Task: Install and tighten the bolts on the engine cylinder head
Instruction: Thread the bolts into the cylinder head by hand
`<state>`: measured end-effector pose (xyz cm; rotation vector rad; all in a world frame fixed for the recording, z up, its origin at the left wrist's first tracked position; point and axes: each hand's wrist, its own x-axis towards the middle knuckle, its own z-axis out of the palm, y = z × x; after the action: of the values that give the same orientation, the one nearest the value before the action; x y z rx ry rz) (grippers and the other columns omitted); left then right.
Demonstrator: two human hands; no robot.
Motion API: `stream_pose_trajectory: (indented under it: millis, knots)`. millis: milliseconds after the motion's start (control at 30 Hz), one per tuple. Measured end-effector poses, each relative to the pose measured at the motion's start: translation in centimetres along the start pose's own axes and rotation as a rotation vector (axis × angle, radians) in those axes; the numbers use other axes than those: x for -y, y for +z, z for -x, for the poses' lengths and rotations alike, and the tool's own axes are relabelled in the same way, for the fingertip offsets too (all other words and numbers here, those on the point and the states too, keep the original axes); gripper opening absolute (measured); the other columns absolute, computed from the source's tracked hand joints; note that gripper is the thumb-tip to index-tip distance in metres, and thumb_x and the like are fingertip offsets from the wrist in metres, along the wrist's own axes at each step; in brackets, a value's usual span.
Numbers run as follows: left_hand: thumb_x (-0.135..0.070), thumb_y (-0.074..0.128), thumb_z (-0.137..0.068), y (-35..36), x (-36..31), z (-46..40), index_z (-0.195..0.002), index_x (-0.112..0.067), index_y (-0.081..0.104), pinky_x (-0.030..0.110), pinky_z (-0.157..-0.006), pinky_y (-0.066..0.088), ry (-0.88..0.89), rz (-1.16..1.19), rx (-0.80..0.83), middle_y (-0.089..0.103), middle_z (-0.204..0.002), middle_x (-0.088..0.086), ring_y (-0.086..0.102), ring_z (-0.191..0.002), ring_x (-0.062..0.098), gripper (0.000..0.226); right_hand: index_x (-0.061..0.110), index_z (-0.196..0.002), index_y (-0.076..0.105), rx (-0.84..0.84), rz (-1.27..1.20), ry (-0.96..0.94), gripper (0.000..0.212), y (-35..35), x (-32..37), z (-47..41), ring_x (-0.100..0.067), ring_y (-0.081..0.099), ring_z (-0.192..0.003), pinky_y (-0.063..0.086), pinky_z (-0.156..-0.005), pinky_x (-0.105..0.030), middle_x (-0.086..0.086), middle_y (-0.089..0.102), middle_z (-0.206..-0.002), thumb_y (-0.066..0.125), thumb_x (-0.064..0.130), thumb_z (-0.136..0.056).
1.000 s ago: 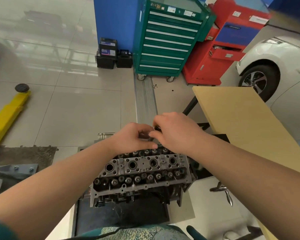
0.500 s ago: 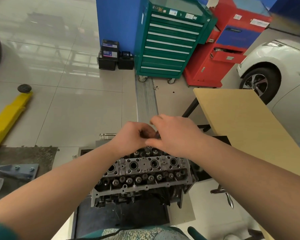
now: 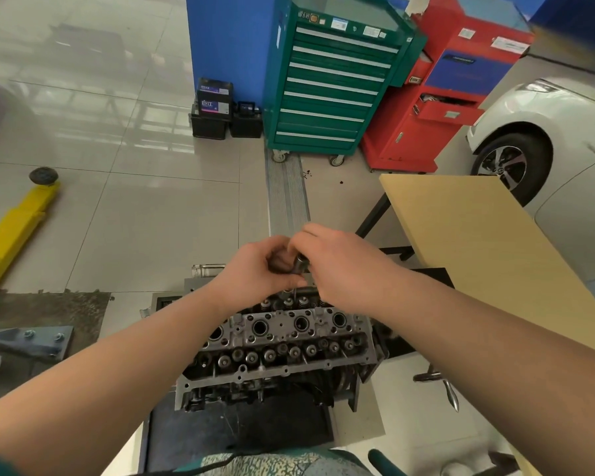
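Closest in: patterned teal fabric (image 3: 275, 463) at the bottom edge, then a dark mat (image 3: 241, 431) under the engine. Cylinder head (image 3: 279, 345) sitting right on the stand in the lower middle, top face up, row of round bores down the centre and valve gear along both long sides. Small metal handle thing (image 3: 443, 386) sticking out off to the right of it.

Just past the head's far edge, both hands bunched together, touching. Left hand (image 3: 258, 269) curled in, fingertips pinching around a small dark cylindrical piece (image 3: 301, 264), maybe a socket or bolt head, too small to call. Right hand (image 3: 344, 266) wrapped over the top of the same piece, fingers closed on it. Thin shank dropping from it toward the head's back row.

Further right, tan tabletop (image 3: 478, 242) on black legs. Left side, yellow lift arm (image 3: 14, 221) with a black pad lying on the tile.

Way back: two black batteries (image 3: 213, 111) on the floor, green drawer cabinet (image 3: 334, 84) on casters, red tool cart (image 3: 437, 97) beside it, white car (image 3: 547, 132) with one wheel showing.
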<state>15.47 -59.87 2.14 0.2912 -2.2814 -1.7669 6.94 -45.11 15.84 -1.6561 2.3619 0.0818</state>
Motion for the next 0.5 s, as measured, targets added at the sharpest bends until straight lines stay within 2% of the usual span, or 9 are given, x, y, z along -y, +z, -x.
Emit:
stream_pose_trajectory:
  millis: [67,100,167,200,267,333,367,433,500]
  knots:
    - [-0.020,0.091,-0.082,0.23,0.02,0.19,-0.096,-0.033,0.070,0.019,-0.081,0.056,0.021,-0.035,0.060,0.076,-0.088,-0.008,0.074,-0.084,0.007,0.029,0.017,-0.114,0.060,-0.033,0.026,0.063,0.018,0.04,0.07,-0.18,-0.024,0.059,-0.094,0.050,-0.073,-0.039,0.001,0.055,-0.105,0.064,0.029,-0.101]
    - [-0.020,0.090,-0.082,0.41,-0.11,0.24,-0.091,-0.032,0.071,0.017,-0.080,0.054,0.052,-0.064,0.072,0.075,-0.086,-0.010,0.072,-0.082,0.005,0.025,0.019,-0.106,0.061,-0.048,0.071,0.116,0.024,0.11,0.11,-0.39,-0.024,0.060,-0.091,0.048,-0.069,-0.039,0.002,0.056,-0.097,0.059,0.043,-0.103]
    - [-0.018,0.090,-0.079,0.66,-0.25,0.14,-0.085,-0.019,0.076,0.023,-0.076,0.055,0.135,-0.119,0.036,0.072,-0.085,-0.004,0.069,-0.079,0.011,0.016,0.023,-0.088,0.057,-0.059,0.198,0.194,0.048,0.36,0.10,-0.69,-0.023,0.056,-0.080,0.040,-0.061,-0.036,0.005,0.052,-0.081,0.047,0.069,-0.099]
    - [-0.017,0.090,-0.078,0.75,-0.19,0.03,-0.084,-0.012,0.077,0.030,-0.074,0.055,0.152,-0.140,0.015,0.071,-0.086,0.002,0.068,-0.078,0.016,0.015,0.024,-0.089,0.056,-0.078,0.214,0.186,0.051,0.46,0.10,-0.66,-0.023,0.055,-0.079,0.040,-0.060,-0.036,0.006,0.053,-0.082,0.046,0.073,-0.096]
    - [-0.023,0.090,-0.075,0.63,-0.25,-0.16,-0.088,-0.012,0.079,0.037,-0.072,0.057,0.095,-0.123,0.003,0.073,-0.084,0.007,0.068,-0.076,0.023,0.021,0.024,-0.111,0.059,-0.069,0.113,0.094,0.040,0.44,-0.08,-0.32,-0.022,0.059,-0.091,0.051,-0.069,-0.040,0.005,0.059,-0.102,0.057,0.061,-0.096]
    - [-0.025,0.094,-0.074,0.39,-0.14,-0.08,-0.099,-0.026,0.079,0.023,-0.075,0.059,0.029,-0.024,0.035,0.079,-0.087,-0.001,0.074,-0.080,0.011,0.029,0.022,-0.118,0.058,-0.001,0.028,0.020,0.028,0.30,-0.44,-0.06,-0.023,0.061,-0.099,0.055,-0.077,-0.043,0.005,0.058,-0.110,0.065,0.039,-0.097]
    - [-0.022,0.094,-0.076,0.31,0.04,0.05,-0.107,-0.032,0.076,0.018,-0.081,0.058,0.017,0.014,0.062,0.080,-0.091,-0.006,0.076,-0.085,0.006,0.038,0.021,-0.115,0.058,0.015,0.029,0.036,0.024,0.30,-0.57,-0.05,-0.024,0.061,-0.097,0.053,-0.074,-0.042,0.003,0.058,-0.106,0.064,0.037,-0.098]
    - [-0.019,0.094,-0.078,0.10,0.30,0.26,-0.118,-0.040,0.070,0.015,-0.089,0.056,0.010,0.041,0.076,0.081,-0.097,-0.012,0.076,-0.095,0.004,0.051,0.022,-0.099,0.058,-0.015,0.113,0.128,0.034,0.51,-0.76,-0.24,-0.023,0.060,-0.085,0.044,-0.062,-0.037,0.002,0.058,-0.091,0.053,0.055,-0.101]
    - [-0.027,0.094,-0.076,0.23,0.28,0.44,-0.111,-0.041,0.071,0.014,-0.084,0.055,0.017,0.000,0.052,0.079,-0.097,-0.014,0.075,-0.094,0.005,0.044,0.024,-0.079,0.048,-0.033,0.230,0.212,0.056,0.64,-0.66,-0.44,-0.022,0.054,-0.072,0.033,-0.053,-0.033,0.004,0.053,-0.077,0.038,0.075,-0.098]
